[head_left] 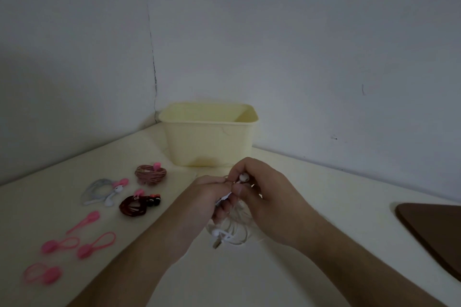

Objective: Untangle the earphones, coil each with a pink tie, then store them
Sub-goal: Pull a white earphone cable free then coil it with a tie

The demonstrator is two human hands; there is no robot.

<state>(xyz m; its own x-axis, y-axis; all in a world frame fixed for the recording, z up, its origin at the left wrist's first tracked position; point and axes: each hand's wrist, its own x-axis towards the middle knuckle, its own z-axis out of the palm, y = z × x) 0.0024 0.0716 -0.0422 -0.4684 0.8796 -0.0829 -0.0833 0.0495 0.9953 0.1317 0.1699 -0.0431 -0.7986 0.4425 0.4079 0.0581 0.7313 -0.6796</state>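
Both hands mid-coil on the white earphones (pixel 230 228). Right hand (pixel 264 192) pinches an earbud between thumb and forefinger; left hand (pixel 207 197) curls round the cable just beside it. Loops and plug hang below the fingers, probably brushing the table; dim view. Three bundles already tied, left of the fingers. Next: finish winding, reach left for a loose pink tie (pixel 96 244). Storage box (pixel 209 142) beyond fingertips.
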